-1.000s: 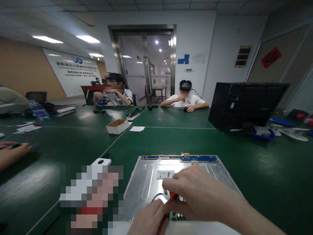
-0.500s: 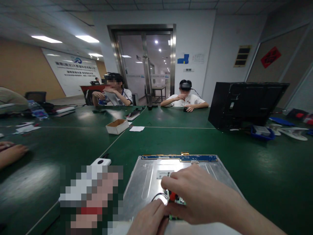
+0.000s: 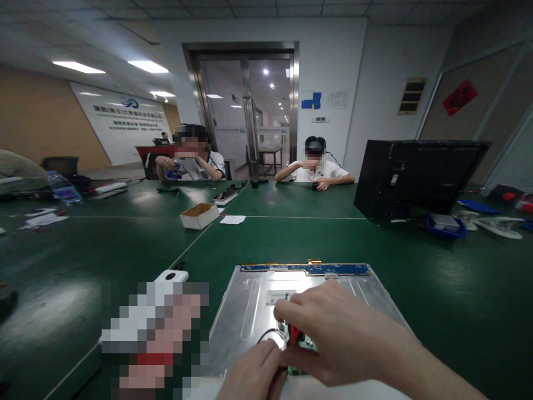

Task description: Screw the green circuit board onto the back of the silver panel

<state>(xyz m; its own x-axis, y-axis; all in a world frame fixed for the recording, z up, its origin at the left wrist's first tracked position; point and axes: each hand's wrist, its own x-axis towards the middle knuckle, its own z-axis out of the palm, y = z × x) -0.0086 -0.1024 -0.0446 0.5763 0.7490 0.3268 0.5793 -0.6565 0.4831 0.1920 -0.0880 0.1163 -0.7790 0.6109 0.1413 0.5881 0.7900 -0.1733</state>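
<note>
A metal-backed panel [image 3: 233, 325] lies flat in front of me, with a blue circuit strip [image 3: 345, 269] along its far edge. My right hand [image 3: 328, 328] is closed over the panel's near part, fingers pinching a small red-and-black tool [image 3: 295, 334] whose exact kind I cannot make out. Beneath it, part of a green circuit board [image 3: 308, 343] shows. A thin black cable [image 3: 266, 331] curves beside the fingers. My left hand [image 3: 254, 369] lies at the near edge, fingers bent and pressed together by the board; its fingertips are partly hidden.
Left of the panel are a white device [image 3: 177, 275] and a blurred-out patch. Farther off stand an open small box [image 3: 200, 216], a paper slip [image 3: 232, 220] and a black monitor [image 3: 416, 178], with a blue tray [image 3: 445, 226] beside it. Two people sit across the green table [image 3: 312, 239].
My hands stay nearly in place, with the red-and-black tool turned slightly. Another person's hand at the left edge has pulled back out of view.
</note>
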